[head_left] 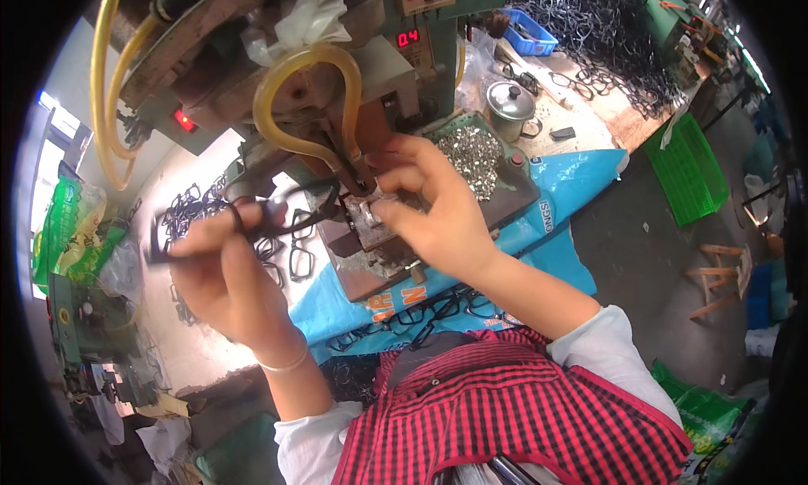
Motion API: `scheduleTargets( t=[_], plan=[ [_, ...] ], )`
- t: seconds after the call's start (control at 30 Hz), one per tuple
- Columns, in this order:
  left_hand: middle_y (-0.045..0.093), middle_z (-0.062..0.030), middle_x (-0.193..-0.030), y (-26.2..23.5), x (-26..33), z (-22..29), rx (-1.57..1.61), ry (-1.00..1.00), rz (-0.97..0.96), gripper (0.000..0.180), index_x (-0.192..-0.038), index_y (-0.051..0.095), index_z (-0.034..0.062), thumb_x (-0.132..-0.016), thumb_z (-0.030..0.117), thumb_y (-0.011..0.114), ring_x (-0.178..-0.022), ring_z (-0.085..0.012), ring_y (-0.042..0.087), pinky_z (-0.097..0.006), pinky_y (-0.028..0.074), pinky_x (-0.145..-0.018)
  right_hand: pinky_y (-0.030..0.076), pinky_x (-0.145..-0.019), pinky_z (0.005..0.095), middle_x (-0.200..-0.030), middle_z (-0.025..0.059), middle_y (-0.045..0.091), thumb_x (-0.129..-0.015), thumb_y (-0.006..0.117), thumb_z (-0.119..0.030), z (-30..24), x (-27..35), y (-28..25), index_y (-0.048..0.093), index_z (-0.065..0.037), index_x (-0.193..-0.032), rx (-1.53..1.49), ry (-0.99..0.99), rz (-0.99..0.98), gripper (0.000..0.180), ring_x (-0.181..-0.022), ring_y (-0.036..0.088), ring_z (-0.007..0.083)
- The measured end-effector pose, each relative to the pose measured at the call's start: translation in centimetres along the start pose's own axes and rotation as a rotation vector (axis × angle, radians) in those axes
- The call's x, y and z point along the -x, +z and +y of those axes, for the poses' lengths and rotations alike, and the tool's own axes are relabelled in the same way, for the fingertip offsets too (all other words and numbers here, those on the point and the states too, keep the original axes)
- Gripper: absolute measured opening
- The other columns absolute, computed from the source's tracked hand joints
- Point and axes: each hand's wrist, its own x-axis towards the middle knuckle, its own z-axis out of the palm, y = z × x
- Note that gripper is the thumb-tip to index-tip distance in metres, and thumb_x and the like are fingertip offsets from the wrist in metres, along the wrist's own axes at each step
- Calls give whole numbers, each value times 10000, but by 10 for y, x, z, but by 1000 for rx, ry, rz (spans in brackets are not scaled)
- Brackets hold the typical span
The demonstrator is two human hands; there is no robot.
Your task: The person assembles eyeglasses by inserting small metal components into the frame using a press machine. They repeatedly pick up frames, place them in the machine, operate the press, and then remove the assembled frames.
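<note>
Work at the bench machine (391, 90) seems, in my judgement, to be at the step of setting a small part at the metal fixture (367, 233), under the machine's narrow tip, while a black spectacle frame (273, 226) is kept ready beside it. The frame is in the left hand (227, 270), to the left of the fixture; it is blurred, and I cannot tell whether it touches anything there. The left fingers are curled closed around it, with the palm turned inward and the wrist low. The right hand (442, 220) reaches over from the right, its forearm slanting up from the lower right, fingers bent, thumb and index finger nearly together at the fixture. Whether a small part is pinched between them, I cannot tell. Small metal pieces lie in a tray (513, 201) just beyond this hand. The next move would call for bringing the frame squarely to the fixture, with right fingertips kept clear of the tip.
</note>
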Motion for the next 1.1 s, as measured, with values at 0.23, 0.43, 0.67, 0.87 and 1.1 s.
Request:
scheduleTargets(
  t=[0.23,0.43,0.67,0.87,1.1],
  plan=[
    [713,-130,-984,14,51,-11,-570,526,-731,220,-853,635,53,-668,76,753,-748,-235,682,-318,557,-625,498,-923,362,-1117,154,672,-821,644,-66,29,-12,-68,570,-47,-1269,488,-226,289,454,-1028,659,277],
    [711,-135,-988,24,58,-27,-531,591,-729,262,-929,592,43,-732,-1,759,-886,-342,714,-395,600,-718,500,-737,301,-931,98,672,-807,671,-40,69,39,-122,657,-41,-1034,524,-176,507,228,-817,637,205],
    [704,-140,-974,29,74,-32,-506,505,-586,286,-942,621,29,-700,-50,752,-865,-357,710,-423,599,-749,452,-547,374,-719,28,573,-719,766,-175,102,129,-76,679,-132,-804,1219,-177,345,128,-684,609,238],
    [607,-249,-1227,14,111,-20,-522,245,-579,456,-1157,581,10,-721,-103,655,-1132,-401,622,-433,526,-917,491,-549,406,-710,55,600,-745,734,-180,132,112,-65,654,-125,-806,1261,-160,416,115,-662,628,267],
    [619,-232,-1188,-51,92,-6,-879,187,-51,302,-1155,579,-26,-857,-36,622,-1071,-334,631,-398,492,-971,470,-609,215,-741,16,672,-821,711,-41,70,116,-66,687,-40,-835,407,226,448,28,-668,620,62]
  ],
)
